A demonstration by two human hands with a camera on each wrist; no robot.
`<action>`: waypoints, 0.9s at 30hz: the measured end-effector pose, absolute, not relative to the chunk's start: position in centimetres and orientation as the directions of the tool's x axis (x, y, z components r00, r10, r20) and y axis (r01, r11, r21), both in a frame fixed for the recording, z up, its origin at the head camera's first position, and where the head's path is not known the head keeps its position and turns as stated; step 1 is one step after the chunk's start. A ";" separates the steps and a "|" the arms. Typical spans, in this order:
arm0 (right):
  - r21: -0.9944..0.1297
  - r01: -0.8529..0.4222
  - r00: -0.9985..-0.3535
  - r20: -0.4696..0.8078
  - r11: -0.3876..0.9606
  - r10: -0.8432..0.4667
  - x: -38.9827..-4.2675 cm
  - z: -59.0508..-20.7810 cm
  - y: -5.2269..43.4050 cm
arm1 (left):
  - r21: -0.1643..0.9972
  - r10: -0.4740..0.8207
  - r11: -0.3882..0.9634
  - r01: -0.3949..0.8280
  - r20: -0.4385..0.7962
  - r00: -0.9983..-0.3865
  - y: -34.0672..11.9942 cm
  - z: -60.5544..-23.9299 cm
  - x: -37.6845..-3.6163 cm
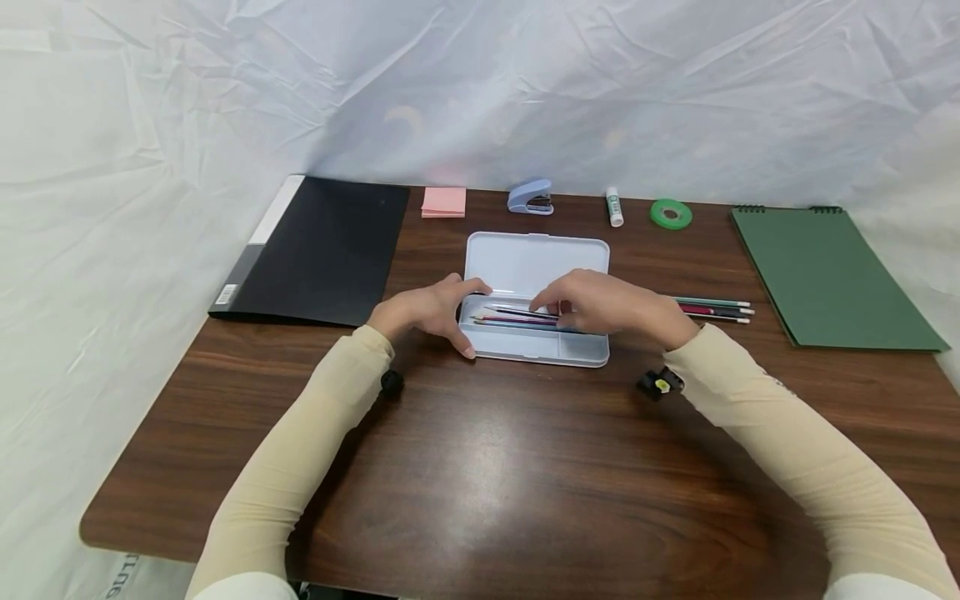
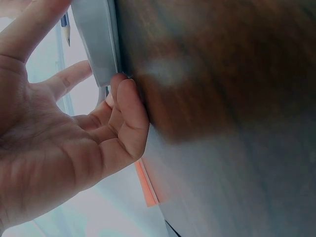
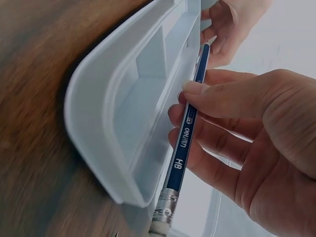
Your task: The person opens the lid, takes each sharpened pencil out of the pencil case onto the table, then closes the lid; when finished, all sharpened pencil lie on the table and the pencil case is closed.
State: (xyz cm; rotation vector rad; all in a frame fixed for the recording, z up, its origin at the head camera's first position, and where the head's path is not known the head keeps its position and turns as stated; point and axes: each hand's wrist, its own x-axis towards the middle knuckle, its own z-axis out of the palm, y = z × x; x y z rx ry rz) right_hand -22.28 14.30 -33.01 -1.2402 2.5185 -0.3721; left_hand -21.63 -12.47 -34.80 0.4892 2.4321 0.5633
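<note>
A white pencil case [image 1: 517, 343] lies open on the table, its lid [image 1: 536, 257] folded back. My left hand [image 1: 438, 310] holds its left end, thumb at the front corner and index finger near the hinge; the other fingers curl by the case's edge in the left wrist view. Between thumb and fingers my right hand [image 1: 600, 302] pinches a dark blue HB pencil [image 3: 181, 153] with a white eraser, over the back compartment. Pencils [image 1: 498, 321] lie in that compartment. Several more pencils [image 1: 712, 311] rest on the table just right of the case, partly hidden by my right wrist.
A black folder [image 1: 330, 250] lies at left and a green spiral pad [image 1: 840, 279] at right. Along the back are pink sticky notes [image 1: 444, 202], a blue stapler [image 1: 529, 198], a glue stick [image 1: 614, 207] and green tape [image 1: 660, 214]. White sheeting [image 1: 480, 92] hangs behind the table.
</note>
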 end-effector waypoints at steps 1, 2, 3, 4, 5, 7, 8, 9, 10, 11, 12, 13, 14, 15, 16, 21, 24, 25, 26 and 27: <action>-0.363 -0.717 -0.581 -0.159 0.595 -0.798 -22.3 -33.0 14.5 | 0.495 0.459 0.843 0.210 -0.460 -0.760 -12.5 -34.8 -21.6; -0.365 -0.714 -0.585 -0.158 0.598 -0.796 -22.2 -33.0 14.7 | 0.495 0.459 0.843 0.209 -0.461 -0.760 -12.5 -34.8 -21.6; -0.366 -0.710 -0.589 -0.160 0.602 -0.792 -22.2 -33.0 14.9 | 0.496 0.459 0.843 0.208 -0.462 -0.759 -12.5 -34.8 -21.6; -0.366 -0.706 -0.593 -0.161 0.606 -0.789 -22.2 -33.0 15.2 | 0.498 0.460 0.842 0.208 -0.461 -0.759 -12.5 -34.8 -21.6; -0.366 -0.702 -0.598 -0.163 0.611 -0.785 -22.1 -32.9 15.4 | 0.499 0.460 0.842 0.207 -0.461 -0.759 -12.5 -34.8 -21.6; -0.364 -0.693 -0.609 -0.165 0.622 -0.775 -22.1 -32.9 16.0 | 0.501 0.462 0.840 0.207 -0.462 -0.757 -12.5 -34.8 -21.6; -0.363 -0.693 -0.612 -0.161 0.623 -0.774 -22.1 -32.8 16.3 | 0.502 0.462 0.840 0.207 -0.462 -0.757 -12.5 -34.8 -21.6; -0.362 -0.691 -0.616 -0.159 0.626 -0.772 -22.0 -32.7 16.6 | 0.501 0.463 0.840 0.207 -0.462 -0.756 -12.5 -34.8 -21.6; -0.362 -0.691 -0.618 -0.155 0.626 -0.771 -22.0 -32.7 16.9 | 0.501 0.462 0.841 0.207 -0.463 -0.757 -12.5 -34.8 -21.5; -0.362 -0.691 -0.619 -0.151 0.626 -0.770 -22.0 -32.6 17.3 | 0.499 0.461 0.842 0.206 -0.464 -0.757 -12.5 -34.7 -21.5; -0.363 -0.690 -0.621 -0.147 0.626 -0.770 -22.0 -32.5 17.6 | 0.497 0.460 0.843 0.207 -0.464 -0.757 -12.5 -34.7 -21.5; -0.365 -0.689 -0.623 -0.142 0.626 -0.769 -22.0 -32.5 18.0 | 0.495 0.459 0.844 0.207 -0.465 -0.757 -12.5 -34.7 -21.5; -0.366 -0.688 -0.626 -0.137 0.627 -0.767 -22.0 -32.4 18.3 | 0.494 0.458 0.844 0.207 -0.465 -0.758 -12.5 -34.7 -21.5; -0.365 -0.685 -0.631 -0.135 0.630 -0.764 -21.9 -32.4 18.7 | 0.494 0.457 0.845 0.207 -0.465 -0.758 -12.5 -34.7 -21.6; -0.364 -0.686 -0.632 -0.131 0.630 -0.764 -21.9 -32.4 19.1 | 0.493 0.457 0.845 0.207 -0.464 -0.759 -12.5 -34.7 -21.6; -0.355 -0.673 -0.653 -0.127 0.649 -0.747 -21.7 -32.3 21.0 | 0.495 0.460 0.843 0.210 -0.462 -0.758 -12.5 -34.8 -21.6; -0.341 -0.660 -0.669 -0.137 0.669 -0.730 -21.6 -32.4 22.2 | 0.494 0.460 0.844 0.210 -0.462 -0.758 -12.5 -34.8 -21.6; -0.334 -0.661 -0.672 -0.136 0.672 -0.728 -21.5 -32.4 22.6 | 0.493 0.458 0.844 0.209 -0.463 -0.759 -12.5 -34.8 -21.6; -0.330 -0.658 -0.676 -0.136 0.677 -0.724 -21.5 -32.5 23.0 | 0.492 0.457 0.845 0.207 -0.464 -0.759 -12.5 -34.8 -21.6; -0.329 -0.653 -0.682 -0.137 0.683 -0.718 -21.4 -32.5 23.3 | 0.493 0.455 0.846 0.205 -0.466 -0.759 -12.5 -34.8 -21.6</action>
